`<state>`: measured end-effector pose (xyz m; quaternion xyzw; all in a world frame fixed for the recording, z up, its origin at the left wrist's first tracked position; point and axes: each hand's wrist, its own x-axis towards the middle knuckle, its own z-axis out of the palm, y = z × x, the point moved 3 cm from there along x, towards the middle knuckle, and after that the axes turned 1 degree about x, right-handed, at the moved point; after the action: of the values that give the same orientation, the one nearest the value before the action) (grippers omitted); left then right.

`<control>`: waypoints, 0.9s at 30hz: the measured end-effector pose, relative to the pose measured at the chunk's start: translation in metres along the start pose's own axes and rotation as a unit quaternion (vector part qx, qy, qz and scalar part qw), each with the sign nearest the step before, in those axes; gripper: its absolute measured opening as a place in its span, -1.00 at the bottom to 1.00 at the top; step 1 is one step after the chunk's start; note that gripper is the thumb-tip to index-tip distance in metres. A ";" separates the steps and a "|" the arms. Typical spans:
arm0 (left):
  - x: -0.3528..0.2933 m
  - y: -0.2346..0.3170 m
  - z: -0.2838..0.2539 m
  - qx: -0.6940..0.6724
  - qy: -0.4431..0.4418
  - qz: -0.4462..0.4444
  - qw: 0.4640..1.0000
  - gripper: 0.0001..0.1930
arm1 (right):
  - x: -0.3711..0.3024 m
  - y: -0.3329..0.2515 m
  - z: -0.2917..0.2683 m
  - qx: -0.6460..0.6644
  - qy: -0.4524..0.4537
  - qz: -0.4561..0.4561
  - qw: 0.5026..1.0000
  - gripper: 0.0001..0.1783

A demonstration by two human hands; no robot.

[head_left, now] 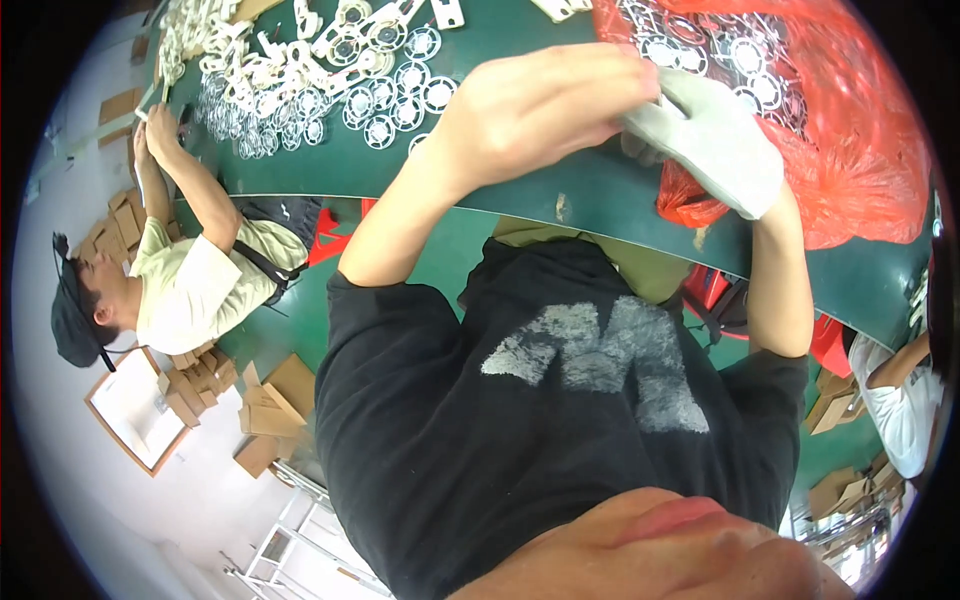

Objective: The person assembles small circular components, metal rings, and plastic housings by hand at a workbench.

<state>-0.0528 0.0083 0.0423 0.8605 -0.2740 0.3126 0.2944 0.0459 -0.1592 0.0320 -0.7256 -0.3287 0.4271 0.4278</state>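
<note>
My bare left hand (550,115) reaches across above the green table (540,200), its fingers closed together toward my right hand. My right hand (715,145) wears a whitish glove and has its fingers bent to meet the left fingertips. A small light edge shows between the two hands, but the fingers cover whatever it belongs to. Beyond my left hand lie several round spoked rings (400,105), pale with dark gaps. Close beside my right hand, a red plastic bag (850,180) spreads open with more spoked rings (750,65) in it.
Cream plastic parts (290,70) are heaped at the far left of the table. A person in a cap and pale shirt (190,300) works at the left; another person's sleeve (890,400) shows at the right. Cardboard boxes (275,405) stand on the floor behind.
</note>
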 end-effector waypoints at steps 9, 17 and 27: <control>0.006 -0.003 0.015 -0.286 0.016 -0.229 0.930 -0.56 | -0.003 0.002 0.010 -0.128 0.154 -0.262 0.944 -0.70; 0.047 -0.022 0.005 -0.310 -0.029 -0.278 0.909 -0.69 | -0.004 0.003 0.005 -0.231 0.242 -0.123 0.934 -0.56; 0.067 -0.191 -0.045 -0.194 0.076 -0.446 0.870 -0.67 | 0.008 0.017 0.002 -0.189 0.219 -0.114 0.950 -0.55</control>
<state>0.0988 0.1486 0.0533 0.7903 0.1076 0.1532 0.5834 0.0495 -0.1587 0.0134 -0.8264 -0.3824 0.1357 0.3905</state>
